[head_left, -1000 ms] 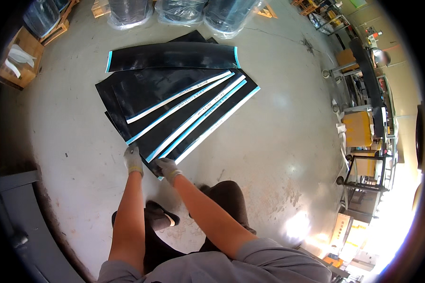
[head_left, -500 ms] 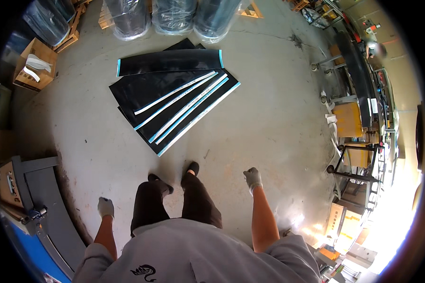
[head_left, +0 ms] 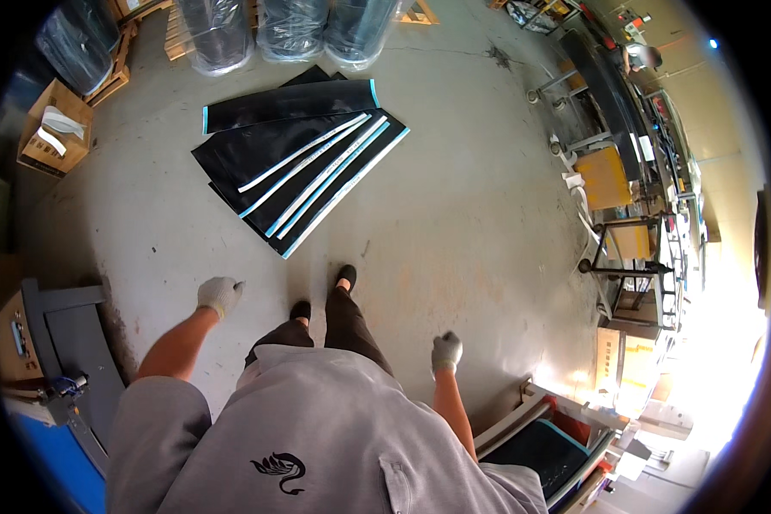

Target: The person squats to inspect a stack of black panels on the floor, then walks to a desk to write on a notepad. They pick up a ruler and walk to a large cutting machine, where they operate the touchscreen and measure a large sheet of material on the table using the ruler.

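Note:
My left hand [head_left: 220, 296], in a pale grey work glove, is held out over the floor to the left of my legs, its fingers curled in and nothing seen in them. On the other side my right hand [head_left: 446, 351], gloved alike, makes a loose fist beside my hip and touches nothing. Ahead of my feet lies a fanned stack of black rubber sheets [head_left: 231, 154] on the floor. Several carry white and light-blue strips along their edges. Across the top of the stack rests one black sheet [head_left: 291, 105] with blue ends.
Plastic-wrapped rolls [head_left: 293, 30] stand at the far side. A cardboard box [head_left: 56, 128] with white material sits far left, a grey machine [head_left: 77, 360] nearer. Wheeled racks [head_left: 604, 103] line the right, where another person [head_left: 642, 58] shows. Lower right, a frame [head_left: 531, 403] holds a black sheet.
My left hand has swung forward and my right hand back, while my legs have stepped. The floor stack appears slightly farther up and left, and the framed black sheet has come into view.

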The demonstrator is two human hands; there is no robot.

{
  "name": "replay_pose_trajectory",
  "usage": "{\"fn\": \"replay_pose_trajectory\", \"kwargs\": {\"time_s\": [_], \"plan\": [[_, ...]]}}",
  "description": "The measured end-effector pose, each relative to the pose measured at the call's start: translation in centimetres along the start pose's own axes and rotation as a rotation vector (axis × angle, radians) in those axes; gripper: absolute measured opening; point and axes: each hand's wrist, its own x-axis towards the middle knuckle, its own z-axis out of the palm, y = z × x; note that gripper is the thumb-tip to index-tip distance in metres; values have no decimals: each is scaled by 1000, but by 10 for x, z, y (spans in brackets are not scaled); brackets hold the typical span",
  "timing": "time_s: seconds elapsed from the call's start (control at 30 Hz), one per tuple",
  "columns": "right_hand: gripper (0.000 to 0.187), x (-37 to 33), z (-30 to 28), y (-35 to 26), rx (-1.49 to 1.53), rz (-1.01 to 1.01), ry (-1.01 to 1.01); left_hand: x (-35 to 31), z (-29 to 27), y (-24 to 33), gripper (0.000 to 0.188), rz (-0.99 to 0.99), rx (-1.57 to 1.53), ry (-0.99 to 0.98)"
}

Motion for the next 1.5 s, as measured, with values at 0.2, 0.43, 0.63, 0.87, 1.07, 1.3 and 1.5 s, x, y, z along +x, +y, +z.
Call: {"fn": "replay_pose_trajectory", "kwargs": {"time_s": [0.2,0.43,0.63,0.87,1.07,1.3,1.5], "plan": [[18,-81,-36,225,10,561,-165,2,13,-16,40,166,54,-78],[19,-164,-94,200,-529,282,-208,-29,77,-25,45,-182,-3,4],[13,-96,-120,238,-396,259,-114,-13,79,84,45,-150,-29,40],[22,-14,-116,343,181,560,14,20,33,328,45,15,-68,116],[17,17,-192,428,625,1075,-86,19,77,474,46,167,-53,58],[13,118,-247,520,34,743,222,8,107,586,55,116,66,37],[19,269,-313,510,453,729,458,1,105,710,53,91,192,-17]]}}
